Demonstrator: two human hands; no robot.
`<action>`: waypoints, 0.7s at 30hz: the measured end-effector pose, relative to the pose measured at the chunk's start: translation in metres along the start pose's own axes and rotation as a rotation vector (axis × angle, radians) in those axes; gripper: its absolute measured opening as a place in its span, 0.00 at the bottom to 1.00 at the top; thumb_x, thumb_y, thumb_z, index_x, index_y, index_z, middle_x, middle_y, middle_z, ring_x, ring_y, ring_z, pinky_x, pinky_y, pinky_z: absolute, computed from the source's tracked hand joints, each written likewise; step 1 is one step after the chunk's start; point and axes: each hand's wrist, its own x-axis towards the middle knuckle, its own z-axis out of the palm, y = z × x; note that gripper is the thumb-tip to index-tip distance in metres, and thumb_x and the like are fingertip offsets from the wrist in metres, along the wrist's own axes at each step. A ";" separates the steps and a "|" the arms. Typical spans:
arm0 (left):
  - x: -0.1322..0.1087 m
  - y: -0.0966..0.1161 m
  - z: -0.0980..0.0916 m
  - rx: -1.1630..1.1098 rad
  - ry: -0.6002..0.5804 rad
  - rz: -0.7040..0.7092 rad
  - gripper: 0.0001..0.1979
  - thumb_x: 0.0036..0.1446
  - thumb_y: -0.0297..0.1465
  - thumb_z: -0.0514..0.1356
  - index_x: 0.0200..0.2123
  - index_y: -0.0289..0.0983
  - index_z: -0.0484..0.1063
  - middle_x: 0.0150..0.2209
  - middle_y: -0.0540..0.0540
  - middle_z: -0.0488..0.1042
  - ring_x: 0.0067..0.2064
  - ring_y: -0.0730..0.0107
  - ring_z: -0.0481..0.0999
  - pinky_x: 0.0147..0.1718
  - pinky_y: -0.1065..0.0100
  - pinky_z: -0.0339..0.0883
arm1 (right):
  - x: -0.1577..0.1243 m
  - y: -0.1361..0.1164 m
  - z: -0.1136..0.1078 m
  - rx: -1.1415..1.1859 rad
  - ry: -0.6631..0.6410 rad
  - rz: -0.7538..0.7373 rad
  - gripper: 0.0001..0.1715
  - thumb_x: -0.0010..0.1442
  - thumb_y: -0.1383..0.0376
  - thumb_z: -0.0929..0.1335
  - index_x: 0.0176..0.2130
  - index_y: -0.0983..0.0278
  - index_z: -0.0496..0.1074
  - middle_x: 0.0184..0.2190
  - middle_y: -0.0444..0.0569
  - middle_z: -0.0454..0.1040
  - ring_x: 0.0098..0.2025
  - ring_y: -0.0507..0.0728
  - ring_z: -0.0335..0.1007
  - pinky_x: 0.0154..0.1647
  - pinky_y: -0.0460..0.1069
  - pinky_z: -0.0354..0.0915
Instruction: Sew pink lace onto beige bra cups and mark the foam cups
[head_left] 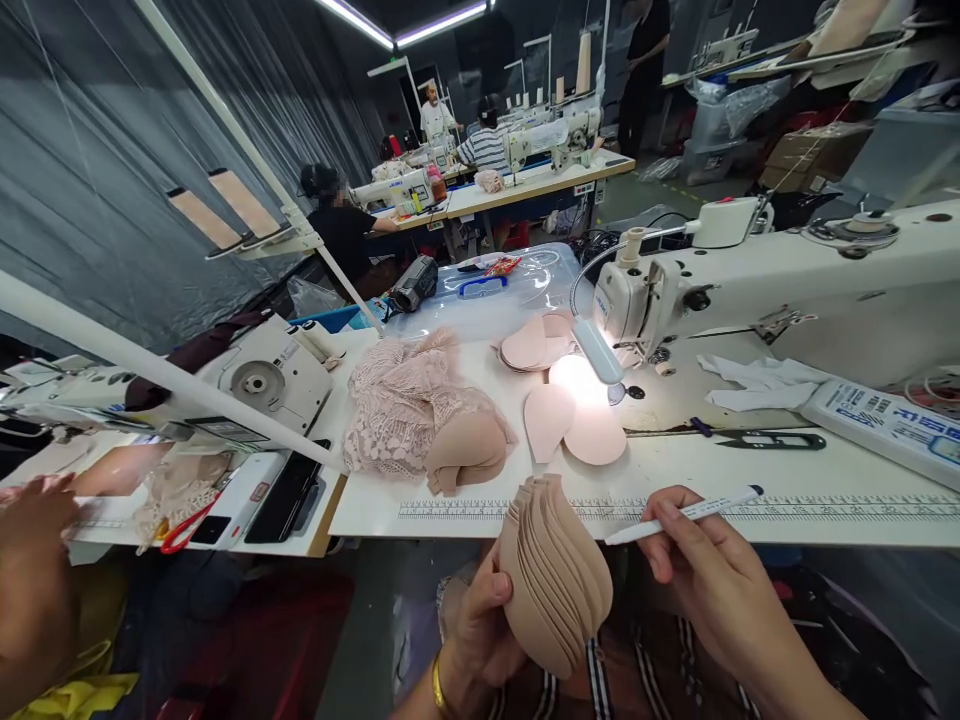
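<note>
My left hand (487,610) grips a fanned stack of beige bra cup pads (559,575), thumb on the near side, just below the table's front edge. Pinched in my right hand (697,550) is a white marker pen (690,513), its tip pointing left at the stack but apart from it. On the table, more flat cup pieces (547,420) lie under the lamp beside the sewing machine (637,300). A lace fabric heap (397,400) lies to the left, with moulded cups (465,450) on its front corner.
A printed ruler strip (450,510) runs along the table's front edge (420,530). Thread snips (780,440) and a white box (892,425) lie right. A clear plastic bin (480,295) stands behind. At far left, a co-worker's hand (34,520) rests on another table near phones (281,500).
</note>
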 end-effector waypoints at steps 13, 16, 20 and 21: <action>0.001 -0.005 -0.004 0.009 0.046 0.001 0.43 0.44 0.36 0.77 0.65 0.38 0.72 0.47 0.40 0.82 0.45 0.56 0.82 0.47 0.61 0.76 | -0.006 -0.002 0.000 0.214 -0.102 0.128 0.24 0.69 0.47 0.70 0.29 0.59 0.71 0.18 0.42 0.64 0.26 0.54 0.54 0.29 0.48 0.56; 0.002 -0.005 -0.003 0.006 0.028 0.003 0.41 0.45 0.37 0.77 0.63 0.38 0.73 0.48 0.39 0.83 0.47 0.57 0.82 0.48 0.62 0.75 | -0.013 -0.008 -0.003 0.115 -0.076 0.036 0.22 0.71 0.48 0.69 0.31 0.59 0.72 0.21 0.43 0.68 0.27 0.54 0.62 0.31 0.47 0.63; 0.002 -0.005 0.003 0.025 0.003 0.021 0.42 0.46 0.39 0.77 0.65 0.38 0.72 0.48 0.39 0.83 0.47 0.56 0.82 0.47 0.62 0.75 | -0.028 0.001 -0.003 -0.125 -0.098 -0.239 0.11 0.73 0.54 0.67 0.47 0.57 0.73 0.32 0.47 0.80 0.34 0.58 0.80 0.37 0.50 0.77; 0.003 -0.005 0.004 0.030 0.004 0.024 0.43 0.46 0.40 0.76 0.65 0.38 0.71 0.48 0.39 0.83 0.47 0.55 0.82 0.48 0.61 0.75 | -0.032 0.005 -0.002 -0.185 -0.109 -0.319 0.09 0.73 0.56 0.67 0.50 0.56 0.72 0.36 0.48 0.82 0.37 0.58 0.82 0.39 0.50 0.79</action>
